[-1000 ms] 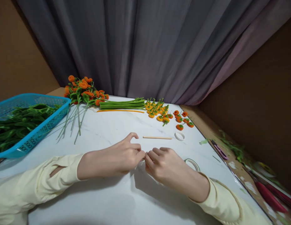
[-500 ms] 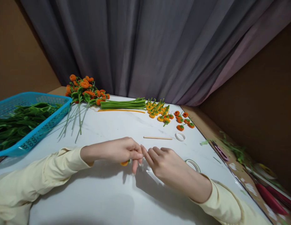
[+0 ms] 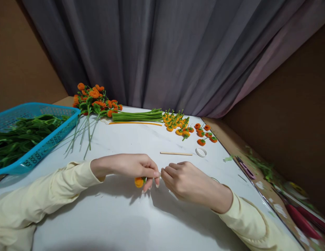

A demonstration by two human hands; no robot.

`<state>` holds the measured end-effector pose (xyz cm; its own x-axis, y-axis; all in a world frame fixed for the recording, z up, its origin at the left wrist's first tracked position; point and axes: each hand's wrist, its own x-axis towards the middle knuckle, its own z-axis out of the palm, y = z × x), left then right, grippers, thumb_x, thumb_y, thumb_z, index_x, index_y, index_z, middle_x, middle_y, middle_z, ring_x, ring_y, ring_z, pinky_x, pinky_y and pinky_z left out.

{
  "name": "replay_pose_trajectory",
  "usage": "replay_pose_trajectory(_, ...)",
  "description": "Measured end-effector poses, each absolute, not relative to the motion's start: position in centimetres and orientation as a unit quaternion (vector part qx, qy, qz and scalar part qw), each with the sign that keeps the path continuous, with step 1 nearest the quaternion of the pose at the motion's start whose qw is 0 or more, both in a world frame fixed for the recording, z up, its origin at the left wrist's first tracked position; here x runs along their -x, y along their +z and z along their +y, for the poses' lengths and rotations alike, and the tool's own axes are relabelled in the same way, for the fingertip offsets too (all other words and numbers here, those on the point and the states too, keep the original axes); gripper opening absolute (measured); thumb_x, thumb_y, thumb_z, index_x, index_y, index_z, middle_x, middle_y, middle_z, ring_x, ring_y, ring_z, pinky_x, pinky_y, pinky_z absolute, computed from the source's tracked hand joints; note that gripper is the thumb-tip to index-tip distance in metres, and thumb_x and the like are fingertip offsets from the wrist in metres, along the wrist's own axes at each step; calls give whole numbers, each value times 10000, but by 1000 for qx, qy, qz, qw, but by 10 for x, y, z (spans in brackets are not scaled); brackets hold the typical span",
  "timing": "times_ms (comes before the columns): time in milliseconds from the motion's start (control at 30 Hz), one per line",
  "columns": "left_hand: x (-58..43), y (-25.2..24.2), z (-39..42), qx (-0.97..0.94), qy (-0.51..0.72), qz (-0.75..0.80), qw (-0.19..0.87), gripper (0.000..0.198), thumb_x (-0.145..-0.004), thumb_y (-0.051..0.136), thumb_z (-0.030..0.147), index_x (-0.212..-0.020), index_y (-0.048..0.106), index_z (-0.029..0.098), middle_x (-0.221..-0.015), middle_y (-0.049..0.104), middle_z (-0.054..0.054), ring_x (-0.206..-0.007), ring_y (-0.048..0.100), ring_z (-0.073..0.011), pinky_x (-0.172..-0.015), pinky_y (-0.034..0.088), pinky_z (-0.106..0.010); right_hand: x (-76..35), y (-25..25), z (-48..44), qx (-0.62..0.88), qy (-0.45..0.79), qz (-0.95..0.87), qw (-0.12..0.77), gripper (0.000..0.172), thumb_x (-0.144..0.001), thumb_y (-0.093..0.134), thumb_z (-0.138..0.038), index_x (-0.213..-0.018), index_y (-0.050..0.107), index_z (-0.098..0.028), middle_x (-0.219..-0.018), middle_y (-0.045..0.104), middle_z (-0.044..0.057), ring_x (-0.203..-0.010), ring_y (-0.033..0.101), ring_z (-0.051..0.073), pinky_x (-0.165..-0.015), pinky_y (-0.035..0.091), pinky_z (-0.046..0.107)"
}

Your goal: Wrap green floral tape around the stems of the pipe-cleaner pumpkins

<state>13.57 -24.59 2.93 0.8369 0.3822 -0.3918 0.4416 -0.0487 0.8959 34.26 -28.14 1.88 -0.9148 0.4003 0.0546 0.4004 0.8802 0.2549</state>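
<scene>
Over the white table, my left hand (image 3: 141, 166) pinches a small yellow-orange pipe-cleaner flower (image 3: 138, 182) by its stem. The flower's head hangs below that palm, with a bit of green at its base. Close against the left fingertips, my right hand (image 3: 185, 181) is closed with its fingers curled in. Something small and pale shows between the two sets of fingertips; I cannot make out what the right fingers grip. The rim of a tape roll (image 3: 215, 180) peeks out behind my right wrist.
A blue basket (image 3: 53, 139) of green leaves stands left. Along the back lie orange flowers (image 3: 94, 94), green stems (image 3: 137, 115), yellow flower heads (image 3: 175, 122) and orange heads (image 3: 201, 133). A wooden stick (image 3: 176, 153) and white ring (image 3: 201, 152) lie ahead; scissors (image 3: 245, 168) and red-handled pliers (image 3: 302, 219) right.
My right hand has turned, its fingers curling in closer, and its wrist now covers most of the tape roll. More of the yellow-orange flower shows under my left hand.
</scene>
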Motion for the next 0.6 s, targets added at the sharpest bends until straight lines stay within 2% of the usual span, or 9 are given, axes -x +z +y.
replay_pose_trajectory(100,-137,31,-248,-720,-30,283,633,213,-884,522,334,-777,582,160,-537,616,29,-537,507,-91,-560,380,-186,-342,17,-280,205,-128,-970,4,176,-906,440,-147,-743,507,-157,-650,512,9,-554,422,145,-493,161,313)
replay_pose_trajectory(167,-136,31,-248,-724,-30,278,630,221,-902,491,339,-794,573,164,-541,641,17,-570,526,-105,-570,382,-193,-341,15,-281,202,-143,-969,11,172,-903,445,-146,-742,505,-157,-657,514,12,-560,431,150,-491,150,312)
replay_pose_trajectory(333,-133,29,-245,-727,-29,263,634,295,-940,413,372,-828,591,165,-722,731,-48,-758,610,-141,-703,422,-222,-341,18,-282,195,-187,-963,11,160,-912,448,-117,-771,517,-149,-681,523,20,-585,459,155,-490,147,311)
replay_pose_trajectory(533,-133,31,-244,-723,-41,279,630,286,-938,418,338,-829,616,163,-736,738,-42,-668,590,-110,-628,404,-185,-344,31,-280,222,-147,-963,47,273,-967,428,-299,-769,540,-149,-641,530,8,-570,464,151,-492,187,314)
replay_pose_trajectory(600,-134,31,-245,-727,-42,276,628,289,-937,418,340,-833,619,161,-738,739,-45,-682,596,-114,-632,406,-185,-345,31,-280,222,-119,-967,42,233,-965,433,-268,-800,550,-151,-659,541,5,-591,469,149,-499,200,311)
